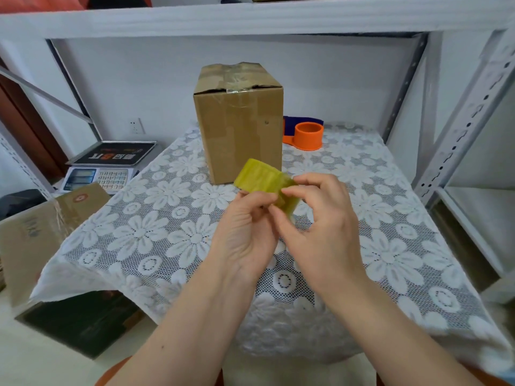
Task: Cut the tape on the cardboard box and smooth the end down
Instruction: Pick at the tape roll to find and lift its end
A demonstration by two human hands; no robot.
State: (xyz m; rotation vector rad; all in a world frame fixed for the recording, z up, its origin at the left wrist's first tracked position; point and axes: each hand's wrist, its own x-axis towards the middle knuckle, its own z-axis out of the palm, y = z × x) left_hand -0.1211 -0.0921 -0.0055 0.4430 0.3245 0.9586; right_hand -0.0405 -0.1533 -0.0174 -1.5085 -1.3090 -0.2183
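Observation:
A tall brown cardboard box [239, 126] stands upright at the far middle of the table, its top flaps covered with shiny clear tape that runs down the front face. In front of it I hold a yellowish roll of tape [260, 178] above the tablecloth. My left hand [245, 229] grips the roll from below. The fingertips of my right hand [320, 221] pinch at the roll's right edge. Both hands are apart from the box.
An orange tape dispenser [306, 135] lies right of the box. White lace tablecloth [156, 232] covers the table. A weighing scale [108, 165] and another carton [41, 229] sit to the left. A metal shelf upright [459, 121] rises at the right.

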